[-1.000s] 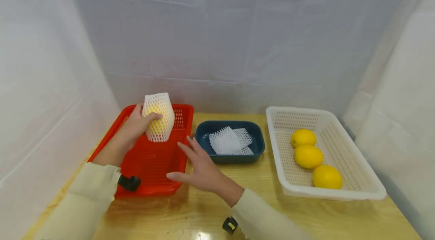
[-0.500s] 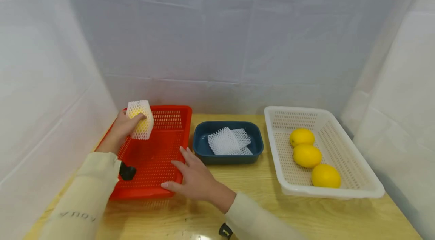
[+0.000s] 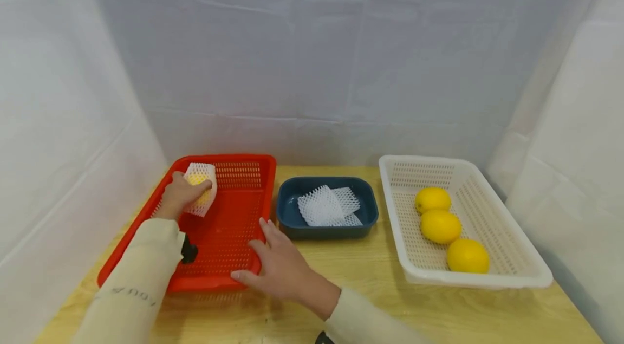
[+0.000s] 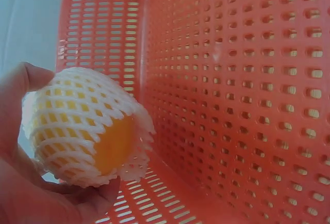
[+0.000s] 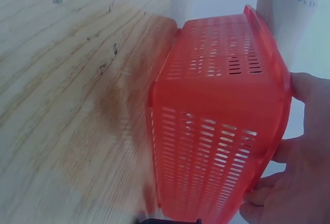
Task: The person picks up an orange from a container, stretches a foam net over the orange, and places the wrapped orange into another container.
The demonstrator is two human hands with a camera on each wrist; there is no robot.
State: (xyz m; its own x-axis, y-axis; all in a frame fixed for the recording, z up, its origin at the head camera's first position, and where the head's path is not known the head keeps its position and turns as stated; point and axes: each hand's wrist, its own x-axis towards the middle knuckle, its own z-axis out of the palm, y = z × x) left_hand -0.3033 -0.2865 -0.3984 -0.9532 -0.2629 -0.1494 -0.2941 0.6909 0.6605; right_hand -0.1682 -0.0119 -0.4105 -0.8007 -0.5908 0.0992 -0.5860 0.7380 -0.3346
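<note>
My left hand (image 3: 181,194) grips a lemon (image 4: 114,144) wrapped in a white foam net sleeve (image 4: 72,115). Thumb and fingers lie on opposite sides of it, and one end of the lemon shows bare through the sleeve's opening. The wrapped fruit is inside the red basket (image 3: 229,225), toward its back left corner. At that basket's right side, my right hand (image 3: 285,268) has its fingers spread, with fingertips at the rim (image 5: 286,92) near the front right corner.
A dark blue tray (image 3: 327,232) with several foam net sleeves (image 3: 324,206) stands in the middle. On the right, a white basket (image 3: 397,225) holds three bare lemons (image 3: 441,226). White sheeting (image 3: 322,62) encloses the wooden table (image 3: 365,290) at the back and sides.
My left hand has carried the sleeved lemon left and then down into the red basket. My right hand has shifted slightly left and down to the basket's rim.
</note>
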